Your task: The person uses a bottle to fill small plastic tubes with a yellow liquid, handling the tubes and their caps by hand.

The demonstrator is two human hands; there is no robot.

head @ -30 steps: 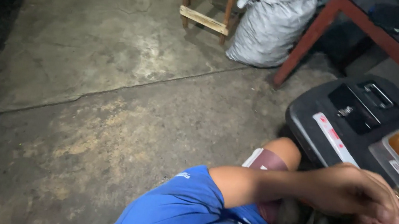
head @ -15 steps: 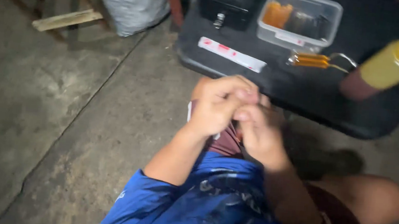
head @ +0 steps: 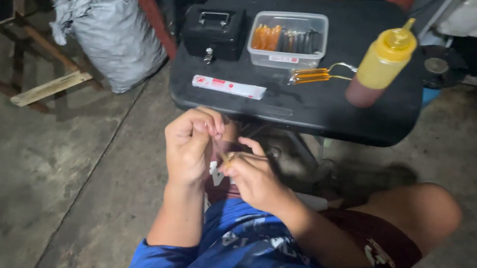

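**Plastic, Metal and Rough Concrete**

The black case (head: 312, 109) serving as a table looks like matt moulded plastic. On it, a clear glossy plastic tub (head: 287, 39), a soft yellow plastic squeeze bottle (head: 382, 63) and a shiny metal clip (head: 315, 75). The floor (head: 39, 178) is rough, stained concrete. The sack (head: 112, 38) looks like woven plastic; the frame (head: 48, 87) beside it is bare wood.

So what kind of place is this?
Probably a shed or garage work corner: bare concrete floor, a stuffed grey sack by wooden frames, and a low black table with a yellow squeeze bottle.
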